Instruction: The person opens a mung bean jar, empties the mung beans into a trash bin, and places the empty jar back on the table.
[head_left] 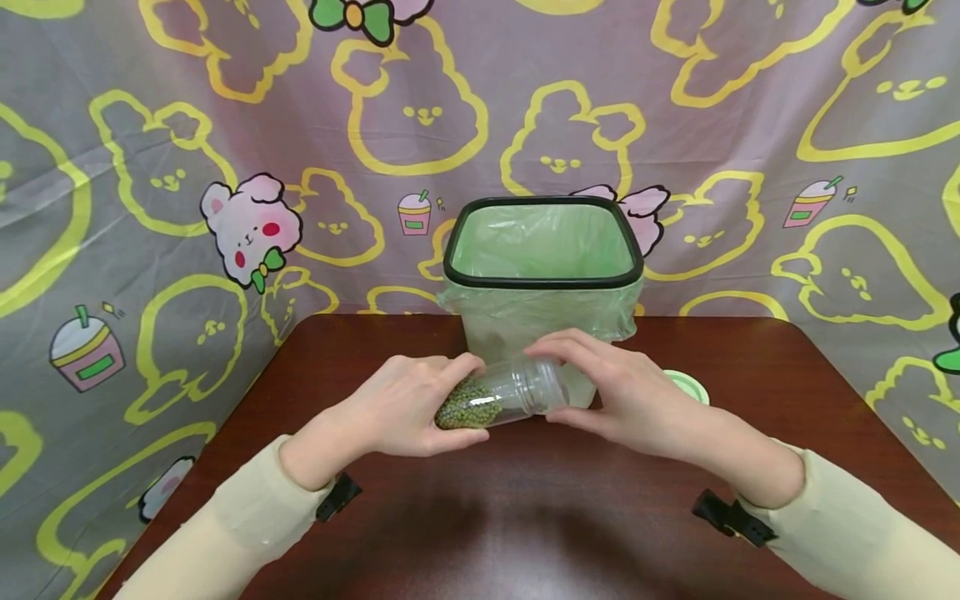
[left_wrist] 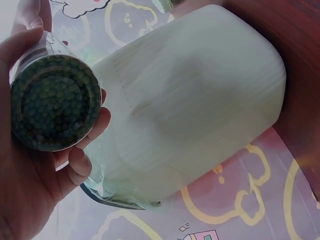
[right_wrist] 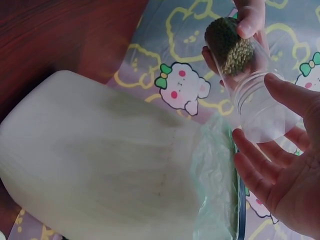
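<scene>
My left hand [head_left: 412, 404] grips the bottom end of a clear jar [head_left: 510, 392] part-filled with small green beans [head_left: 468, 406]. The jar lies tilted on its side above the table, and the beans are gathered toward its base. Across its other end is a cloudy, see-through cap [right_wrist: 265, 120]. Around that cap my right hand [head_left: 615, 387] curls, thumb on one side and fingertips on the other. In the left wrist view the jar's round base [left_wrist: 56, 102] faces the camera, full of beans.
Just behind the hands stands a pale bin [head_left: 487, 321] with a black rim [head_left: 543, 283] and a green plastic liner [head_left: 547, 237]. A round green-and-white disc [head_left: 688, 385] lies partly hidden behind the right forearm. A patterned curtain [head_left: 300, 125] surrounds the brown table [head_left: 517, 517].
</scene>
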